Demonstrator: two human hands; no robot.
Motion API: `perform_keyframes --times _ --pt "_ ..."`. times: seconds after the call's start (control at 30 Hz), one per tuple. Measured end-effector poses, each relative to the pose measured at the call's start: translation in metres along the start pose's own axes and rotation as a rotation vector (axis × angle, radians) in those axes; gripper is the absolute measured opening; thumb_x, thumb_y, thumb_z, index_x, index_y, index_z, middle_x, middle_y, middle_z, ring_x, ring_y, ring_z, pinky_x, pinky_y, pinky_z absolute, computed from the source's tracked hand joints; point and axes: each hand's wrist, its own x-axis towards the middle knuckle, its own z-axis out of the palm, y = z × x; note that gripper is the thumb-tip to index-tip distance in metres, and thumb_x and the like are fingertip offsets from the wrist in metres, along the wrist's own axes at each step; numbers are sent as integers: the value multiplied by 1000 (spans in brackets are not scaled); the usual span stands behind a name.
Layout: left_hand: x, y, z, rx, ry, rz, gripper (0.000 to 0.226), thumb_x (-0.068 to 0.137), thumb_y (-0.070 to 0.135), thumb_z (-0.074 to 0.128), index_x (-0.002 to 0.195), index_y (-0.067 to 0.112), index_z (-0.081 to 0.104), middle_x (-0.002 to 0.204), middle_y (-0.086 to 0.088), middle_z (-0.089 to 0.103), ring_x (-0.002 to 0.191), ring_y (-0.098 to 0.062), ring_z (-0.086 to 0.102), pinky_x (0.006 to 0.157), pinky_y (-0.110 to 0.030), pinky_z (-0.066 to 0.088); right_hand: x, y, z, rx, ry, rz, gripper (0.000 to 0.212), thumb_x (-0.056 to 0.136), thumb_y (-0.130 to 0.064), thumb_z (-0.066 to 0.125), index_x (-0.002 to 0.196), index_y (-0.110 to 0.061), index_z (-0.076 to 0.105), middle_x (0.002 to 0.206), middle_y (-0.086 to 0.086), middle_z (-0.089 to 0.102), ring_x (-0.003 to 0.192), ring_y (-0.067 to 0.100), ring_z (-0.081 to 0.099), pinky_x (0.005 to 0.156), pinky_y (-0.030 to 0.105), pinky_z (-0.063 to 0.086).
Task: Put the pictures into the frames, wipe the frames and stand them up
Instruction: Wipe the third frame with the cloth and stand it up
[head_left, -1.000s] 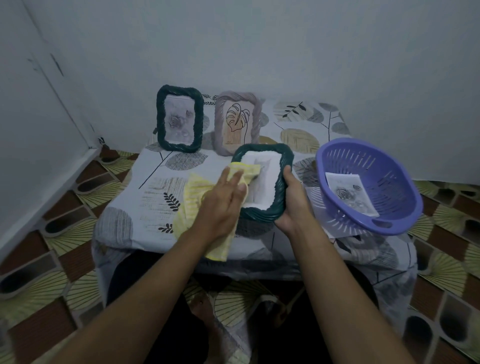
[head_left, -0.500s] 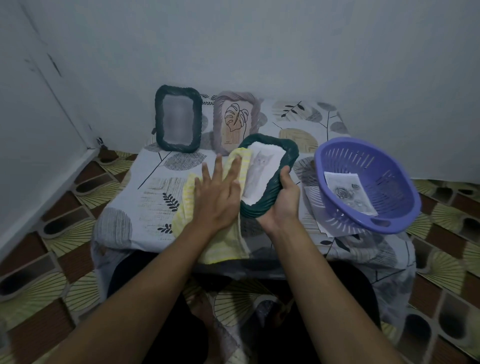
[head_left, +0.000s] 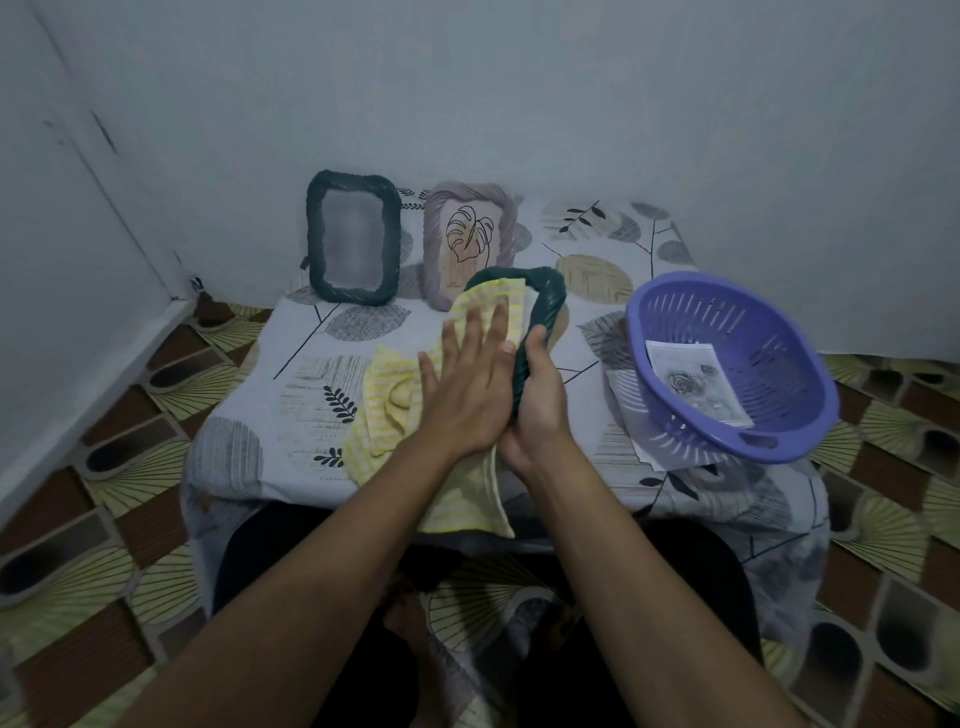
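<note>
Looking first into the round purple plastic basket (head_left: 769, 343) at the right of the cloth-covered low table (head_left: 306, 374): slotted all round its wall, tipped a little toward the near side, with one white printed sheet of grey roses (head_left: 693, 382) lying inside on the slope. Tucked under the basket's left edge, part of another pale sheet (head_left: 621, 389), print too faint to read.

Gripping the dark green rope-twist picture frame (head_left: 551, 301) with the right hand (head_left: 537, 410), fingers and thumb curled round its lower rim. Tilted up on edge over the middle of the table, face turned left; no telling whether its lower end touches the tabletop. Pressing a yellow striped woven cloth (head_left: 387, 410) flat against that face with the left hand (head_left: 467, 395), fingers straight and spread, clutching nothing. Draped from the frame's top corner down past the table's near edge, soft and creased, hiding the picture behind it.

Standing upright at the back near the wall: a second dark green twisted-rim frame (head_left: 353, 239), rounded rectangle, contents blurred; just beside it on the right, a grey-mauve twisted-rim frame (head_left: 467, 234) with a line-drawn leaf on beige paper.

Covering the table, white fabric printed with grey and tan leaves; all around, glossy floor tiles (head_left: 171, 384) in brown with yellow-green fan shapes.
</note>
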Motion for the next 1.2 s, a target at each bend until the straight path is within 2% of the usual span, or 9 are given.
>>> perform_keyframes --times 0.17,0.23,0.33,0.43,0.6,0.73,0.9,1.1,1.2 --pt "-20 -9 5 -98 45 407 57 98 40 8 154 29 0 163 14 -1 153 -11 -5 125 -41 0 4 -19 -1 -35 53 -5 51 102 -55 36 118 -18 67 118 10 70 112 25 66 103 44 49" --pt "-24 -24 6 8 78 501 56 102 36 11 156 24 5 165 9 5 154 -15 0 124 -44 3 3 -23 -4 -37 40 2 56 102 -54 35 122 -13 67 118 14 70 112 31 65 104 48 48" --pt "-20 -50 -1 122 154 349 57 101 48 5 156 35 -3 166 9 -10 153 -19 -11 123 -50 -5 -2 -28 -10 -70 -50 15 57 105 -50 30 137 -11 57 138 18 59 125 37 56 112 56 35" --pt "-3 -66 -14 44 142 139 59 97 60 3 151 46 -18 160 11 -28 150 -22 -21 121 -52 -7 -6 -30 -12 -117 -71 52 54 106 -46 29 138 -11 56 135 16 62 123 36 59 106 52 45" --pt "26 -48 -36 21 210 -45 63 105 52 10 158 25 -11 166 -2 -17 152 -27 -13 124 -50 -1 -11 -10 -9 -249 0 93 44 107 -39 34 118 -13 67 115 13 73 102 30 70 92 44 55" --pt "11 -30 -24 233 177 136 66 101 47 4 155 15 -17 164 -9 -19 151 -25 -19 124 -43 -8 -6 -12 -4 -289 22 44 45 106 -41 38 108 -13 73 105 14 74 97 32 70 90 44 54" --pt "-20 -50 5 290 23 493 61 102 41 10 157 20 -7 167 0 -9 153 -17 -13 125 -42 1 3 -20 -19 -199 80 47 51 105 -44 36 125 -8 66 123 16 69 114 33 66 102 47 50" --pt "-29 -92 13 280 -13 233 65 98 58 -1 157 31 -11 165 10 -16 151 -13 -18 124 -44 1 8 -33 -31 -307 142 -14 49 106 -45 35 130 -12 62 121 14 70 113 35 66 101 53 50" --pt "-27 -94 18 359 -21 94 69 94 64 -8 157 36 -12 167 7 -5 153 -20 -11 123 -49 -5 12 -40 -36 -413 218 -73 46 107 -43 34 124 -13 65 116 13 72 107 33 69 93 50 55"
